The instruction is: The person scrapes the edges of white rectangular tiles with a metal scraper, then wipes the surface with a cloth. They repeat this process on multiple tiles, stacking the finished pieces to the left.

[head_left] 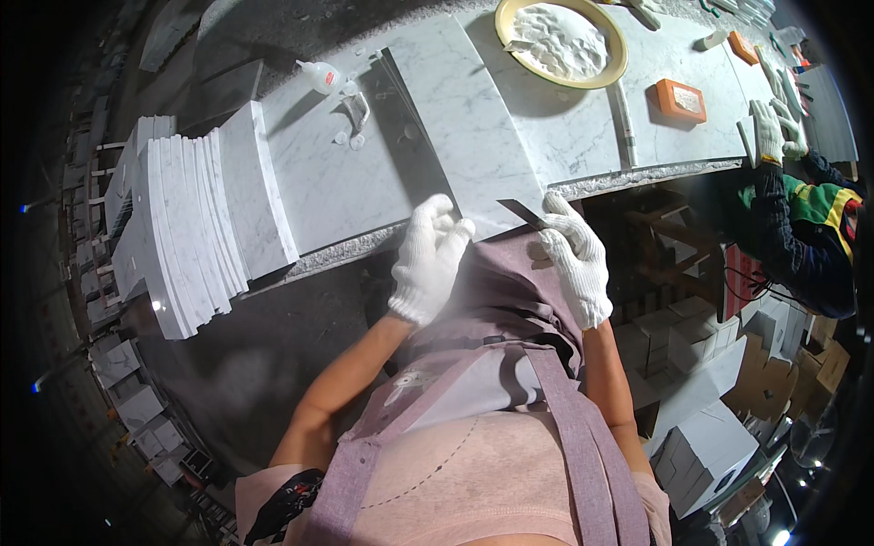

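A marble slab (464, 109), white with grey veins, lies in front of me on the bench, its near end by my body. My left hand (426, 264), in a white knit glove, is at the slab's near left corner. Its fingers are bent, with the thumb apart from them, and I see nothing held; whether it touches the slab I cannot tell. My right hand (577, 264), also gloved, is closed on a dark flat scraper blade (521, 214). The blade points up and left over the slab's near end; its grip is hidden by the fingers.
A yellow basin (624, 55) of white powder stands beyond the slab. Left are a white squeeze bottle (320, 76) and stacked marble tiles (196, 227). Right lie an orange block (681, 100) and a long strip (625, 123). A co-worker's gloved hands (769, 132) are far right.
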A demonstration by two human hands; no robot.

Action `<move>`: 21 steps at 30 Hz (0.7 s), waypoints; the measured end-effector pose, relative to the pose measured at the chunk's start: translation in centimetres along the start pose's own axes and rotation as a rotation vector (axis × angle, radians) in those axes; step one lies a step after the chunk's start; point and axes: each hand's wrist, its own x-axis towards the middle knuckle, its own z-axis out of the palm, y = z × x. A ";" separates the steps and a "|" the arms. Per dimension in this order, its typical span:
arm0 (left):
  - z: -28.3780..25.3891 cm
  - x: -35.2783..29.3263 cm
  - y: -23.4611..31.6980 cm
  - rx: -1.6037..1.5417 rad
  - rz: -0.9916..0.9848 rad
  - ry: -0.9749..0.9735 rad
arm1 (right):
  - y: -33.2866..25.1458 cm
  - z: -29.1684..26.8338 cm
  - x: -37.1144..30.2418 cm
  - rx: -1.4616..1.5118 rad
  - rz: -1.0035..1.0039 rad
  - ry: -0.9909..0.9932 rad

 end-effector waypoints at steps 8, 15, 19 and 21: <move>-0.8 1.1 1.7 0.673 0.919 0.179 | -0.2 -0.1 -0.1 0.013 -0.030 -0.013; -1.2 3.0 2.6 0.813 1.010 0.193 | -0.1 -0.2 0.0 0.033 -0.022 -0.024; -0.9 4.2 2.7 0.883 1.008 0.217 | -0.2 -0.3 0.0 0.032 -0.008 -0.006; -1.0 3.9 2.7 0.882 0.982 0.158 | -0.1 -0.3 0.0 0.041 -0.011 0.003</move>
